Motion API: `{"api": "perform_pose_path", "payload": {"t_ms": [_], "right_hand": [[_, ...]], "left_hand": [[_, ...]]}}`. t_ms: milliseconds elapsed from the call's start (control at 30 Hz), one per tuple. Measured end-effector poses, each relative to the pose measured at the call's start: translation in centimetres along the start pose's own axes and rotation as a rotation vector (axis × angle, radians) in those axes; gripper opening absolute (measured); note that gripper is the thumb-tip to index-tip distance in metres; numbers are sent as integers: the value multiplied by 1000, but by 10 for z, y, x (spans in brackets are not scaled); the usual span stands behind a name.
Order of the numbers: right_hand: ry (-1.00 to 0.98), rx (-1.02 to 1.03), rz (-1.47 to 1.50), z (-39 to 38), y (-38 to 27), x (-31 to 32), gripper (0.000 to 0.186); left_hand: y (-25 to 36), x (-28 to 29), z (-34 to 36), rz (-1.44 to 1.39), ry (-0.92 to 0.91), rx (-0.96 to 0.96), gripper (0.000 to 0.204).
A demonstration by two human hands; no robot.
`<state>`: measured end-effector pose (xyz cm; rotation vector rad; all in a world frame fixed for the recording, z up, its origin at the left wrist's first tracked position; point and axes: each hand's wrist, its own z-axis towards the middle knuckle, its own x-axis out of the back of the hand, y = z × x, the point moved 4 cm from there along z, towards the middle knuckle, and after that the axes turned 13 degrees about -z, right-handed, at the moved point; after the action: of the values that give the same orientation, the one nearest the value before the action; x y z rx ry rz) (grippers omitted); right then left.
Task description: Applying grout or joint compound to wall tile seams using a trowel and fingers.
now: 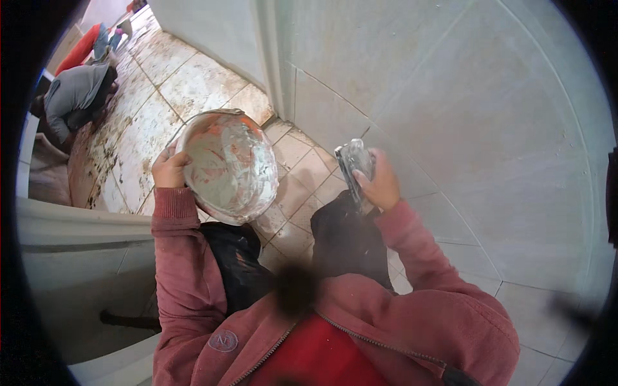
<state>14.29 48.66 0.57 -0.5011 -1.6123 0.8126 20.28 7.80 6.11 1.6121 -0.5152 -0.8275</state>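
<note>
My left hand (170, 168) is closed on the rim of a round bucket (262, 151), thumb over the edge. The bucket is tipped toward me, its inside smeared with whitish paste over orange-red walls. In my right hand (385, 183) I grip a flat float-like tool (353, 157), coated with wet grey-white paste. The tool is held upright close to the tiled wall (450, 122); whether it touches the tiles I cannot tell. My fingers behind the tool are partly hidden.
Small tiles (293, 238) cover the floor beneath me. Beyond the doorway, larger dirty floor tiles (161, 96) stretch away, where a person in grey (77, 93) bends low and another in red (84, 48) is behind. A pale curved ledge (90, 222) lies to my left.
</note>
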Motion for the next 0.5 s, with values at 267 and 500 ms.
{"api": "perform_pose_path", "payload": {"t_ms": [267, 500], "right_hand": [[281, 389, -1009, 39, -10, -10, 56], [281, 373, -1032, 48, -27, -11, 54]], "left_hand": [[0, -4, -6, -6, -99, 29, 46], [4, -3, -5, -84, -94, 12, 45]]}}
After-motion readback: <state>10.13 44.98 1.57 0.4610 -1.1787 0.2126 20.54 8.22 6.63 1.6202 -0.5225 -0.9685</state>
